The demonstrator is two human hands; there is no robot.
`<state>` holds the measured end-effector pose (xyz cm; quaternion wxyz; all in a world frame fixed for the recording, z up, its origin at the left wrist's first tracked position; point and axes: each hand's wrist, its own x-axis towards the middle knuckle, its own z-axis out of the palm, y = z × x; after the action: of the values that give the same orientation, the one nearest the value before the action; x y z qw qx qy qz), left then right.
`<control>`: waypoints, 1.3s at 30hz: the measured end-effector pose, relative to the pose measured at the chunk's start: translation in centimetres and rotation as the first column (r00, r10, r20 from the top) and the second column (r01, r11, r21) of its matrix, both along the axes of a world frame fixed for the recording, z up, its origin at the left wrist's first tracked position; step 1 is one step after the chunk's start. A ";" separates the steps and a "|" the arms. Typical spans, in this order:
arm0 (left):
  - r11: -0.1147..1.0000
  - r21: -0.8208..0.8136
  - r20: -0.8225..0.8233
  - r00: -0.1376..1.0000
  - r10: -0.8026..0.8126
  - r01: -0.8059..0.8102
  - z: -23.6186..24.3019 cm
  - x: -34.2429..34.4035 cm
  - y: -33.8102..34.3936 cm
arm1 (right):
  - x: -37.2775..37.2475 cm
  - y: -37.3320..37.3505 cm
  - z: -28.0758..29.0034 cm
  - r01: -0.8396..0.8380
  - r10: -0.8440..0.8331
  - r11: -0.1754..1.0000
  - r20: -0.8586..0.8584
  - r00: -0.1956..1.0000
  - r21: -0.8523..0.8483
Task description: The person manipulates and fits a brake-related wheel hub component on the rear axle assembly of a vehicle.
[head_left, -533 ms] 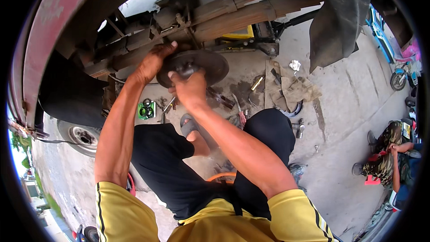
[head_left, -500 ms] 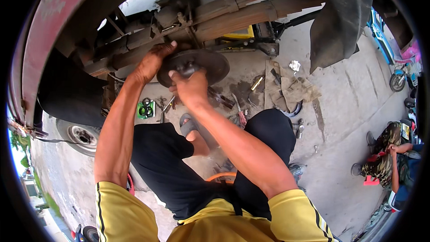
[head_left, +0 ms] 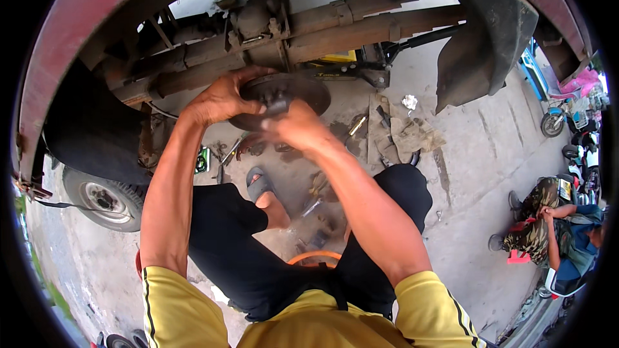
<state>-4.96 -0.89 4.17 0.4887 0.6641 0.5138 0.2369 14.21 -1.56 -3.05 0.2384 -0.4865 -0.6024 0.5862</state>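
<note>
A dark, round brake drum (head_left: 316, 95) with a raised hub (head_left: 273, 99) at its middle sits at the end of the axle under the vehicle. My left hand (head_left: 222, 98) is closed round its left edge, fingers over the top and thumb toward the hub. At the lower right of the hub, my right hand (head_left: 298, 125) is smeared by motion. Its fingers are too blurred to show whether they hold anything.
Rusty leaf springs (head_left: 361, 29) run above the drum, and a yellow and black jack (head_left: 342, 67) stands behind. Tools and a brown cloth (head_left: 412, 135) lie on the ground. A tyred wheel (head_left: 106, 200) is at left; a seated person (head_left: 548, 229) is at right.
My left thumb has come down over the face of the drum toward the hub. My right hand has shifted slightly right and down and now blurs. The view has shifted a little.
</note>
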 end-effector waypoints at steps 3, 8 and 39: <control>0.999 0.048 -0.058 0.998 0.029 -0.026 0.2 0.3 -0.6 | 3.3 1.3 3.4 -0.229 0.012 0.902 0.509 0.861 0.366; 0.992 0.086 0.016 0.996 0.088 -0.089 -0.3 0.9 -0.5 | 2.9 3.5 7.5 0.114 -0.356 0.479 0.074 0.932 0.870; 0.951 0.240 0.040 0.981 0.190 -0.194 -1.4 0.4 -1.6 | -1.0 11.8 5.5 -0.039 0.099 0.971 0.243 0.965 -0.236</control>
<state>-4.53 -2.48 2.72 0.3827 0.6638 0.5392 0.3496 13.21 10.20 2.42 0.0809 -0.5603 -0.5728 0.5929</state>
